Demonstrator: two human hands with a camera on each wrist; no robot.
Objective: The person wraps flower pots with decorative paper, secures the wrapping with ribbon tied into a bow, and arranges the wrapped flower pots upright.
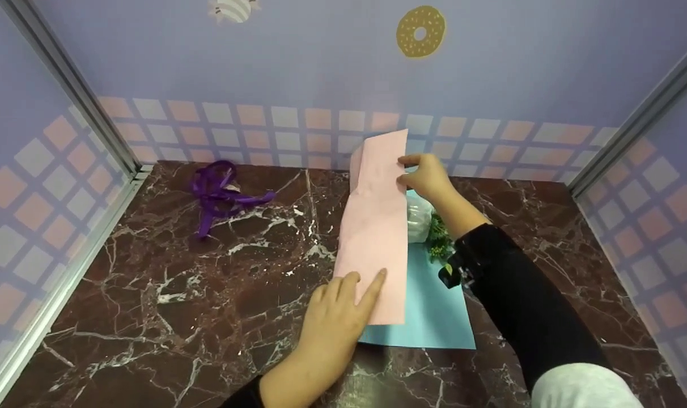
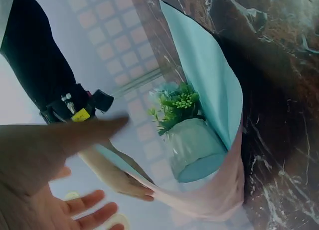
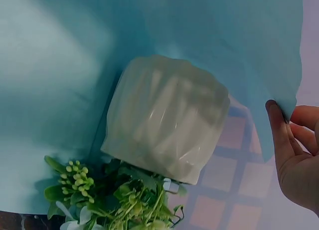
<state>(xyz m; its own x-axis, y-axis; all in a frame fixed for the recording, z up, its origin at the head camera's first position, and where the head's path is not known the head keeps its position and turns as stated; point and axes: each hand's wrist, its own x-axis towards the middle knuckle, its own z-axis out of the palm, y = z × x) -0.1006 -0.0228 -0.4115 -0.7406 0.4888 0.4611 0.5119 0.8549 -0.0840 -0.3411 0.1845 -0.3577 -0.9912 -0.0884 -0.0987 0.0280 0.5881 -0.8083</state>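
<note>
Paper (image 1: 374, 238): pink on its outer face and blue on its inner one, it was folded over from the left, and its long free edge ran away from the person, passing over part of the pot.
White pot (image 1: 419, 222): it lay on its side against the blue face, above the counter (image 1: 253, 243), partly hidden by the pink flap in the head view.
Greenery (image 1: 439, 237): it stuck out of the pot's mouth, toward the right.
Key relation: the pot's axis, base to leaves, ran left to right and so crossed the flap's long edge; the pot sat just on the person's side of the right grip, which was nearer to it than the left.
Right grip (image 1: 428, 177): thumb and fingers pinched the free edge near its far end.
Left grip (image 1: 336, 309): it clasped nothing; loosely spread fingers lay over the flap's near end, and whether they pressed could not be told.
Purple ribbon (image 1: 208, 198): it lay looped on the counter, well apart to the left.
</note>
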